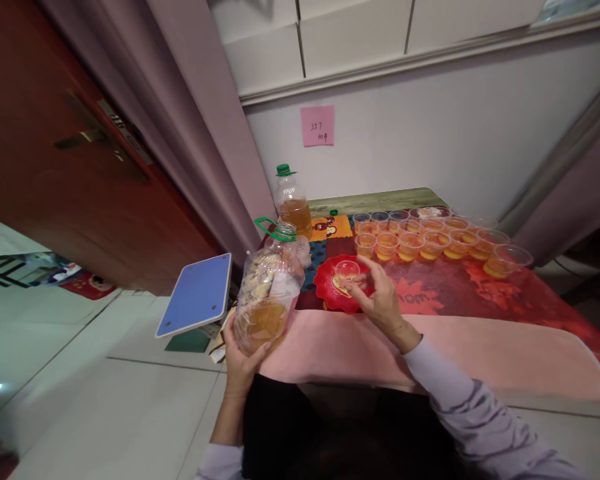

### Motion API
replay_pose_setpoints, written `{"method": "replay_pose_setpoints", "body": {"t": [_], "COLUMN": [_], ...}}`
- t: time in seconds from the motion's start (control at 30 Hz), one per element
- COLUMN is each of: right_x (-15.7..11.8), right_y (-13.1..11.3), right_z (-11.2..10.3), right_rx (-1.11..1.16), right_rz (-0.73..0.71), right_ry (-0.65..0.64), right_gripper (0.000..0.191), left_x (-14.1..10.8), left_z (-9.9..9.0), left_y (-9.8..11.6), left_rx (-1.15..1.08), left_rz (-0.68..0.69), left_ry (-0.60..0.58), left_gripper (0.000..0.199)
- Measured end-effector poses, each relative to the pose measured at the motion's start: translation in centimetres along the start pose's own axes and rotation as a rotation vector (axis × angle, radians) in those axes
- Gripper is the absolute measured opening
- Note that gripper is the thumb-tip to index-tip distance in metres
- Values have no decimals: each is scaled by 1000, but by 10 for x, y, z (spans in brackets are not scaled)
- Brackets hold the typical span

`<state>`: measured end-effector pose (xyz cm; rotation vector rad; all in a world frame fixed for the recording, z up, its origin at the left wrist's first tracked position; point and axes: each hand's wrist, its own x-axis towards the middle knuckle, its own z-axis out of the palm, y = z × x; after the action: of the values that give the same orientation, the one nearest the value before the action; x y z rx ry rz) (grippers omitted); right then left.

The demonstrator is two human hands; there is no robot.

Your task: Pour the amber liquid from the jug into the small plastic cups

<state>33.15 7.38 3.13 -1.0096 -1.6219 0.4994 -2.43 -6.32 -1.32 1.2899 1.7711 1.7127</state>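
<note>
My left hand [247, 357] is wrapped round the bottom of a large clear plastic jug [265, 317], which stands open and slightly tilted, with amber liquid low inside and a green handle at its neck. My right hand [380, 297] hovers over a red scalloped plate [325, 297], thumb and fingers apart. On the plate sits a small clear plastic cup [347, 269], close to those fingertips; whether they touch it is unclear. Several similar cups of amber liquid [410, 247] stand in rows to the right.
Behind the held jug is a second jug [296, 213] with a green cap on, beside stacked clear cups [303, 250]. A loose green cap [334, 213] lies farther back on the table. Pink cloth [455, 340] covers the table's front edge. A blue-topped stool [195, 293] stands left.
</note>
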Motion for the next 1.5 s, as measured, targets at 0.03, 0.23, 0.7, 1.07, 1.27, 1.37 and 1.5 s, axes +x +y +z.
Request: {"method": "replay_pose_setpoints", "body": {"t": [0.03,0.23,0.7,1.07,1.27,1.37,1.5], "right_x": [-3,0,48,33,29,28,20], "right_y": [-7,-39,-103,-99,-95,-90,-79], "right_z": [11,73,84,78,75,75,75], "right_rx": [106,653,862,931,933,976,996], "right_rz": [60,424,371,415,443,513,669], "right_ry": [-14,-118,-284,-148,-133,-122,-96], "right_gripper": [61,73,56,51,52,55,61], "left_x": [0,-1,-4,7,8,10,10], "left_z": [-1,-3,-3,-7,-2,-6,-21], "left_y": [1,10,9,16,27,34,45], "left_rx": [3,-31,8,-96,-112,-118,-206], "left_rz": [-8,-43,19,-178,-170,-188,-253], "left_ry": [-11,-40,-72,-180,-166,-140,-94], "left_gripper": [127,123,129,151,134,131,128]}}
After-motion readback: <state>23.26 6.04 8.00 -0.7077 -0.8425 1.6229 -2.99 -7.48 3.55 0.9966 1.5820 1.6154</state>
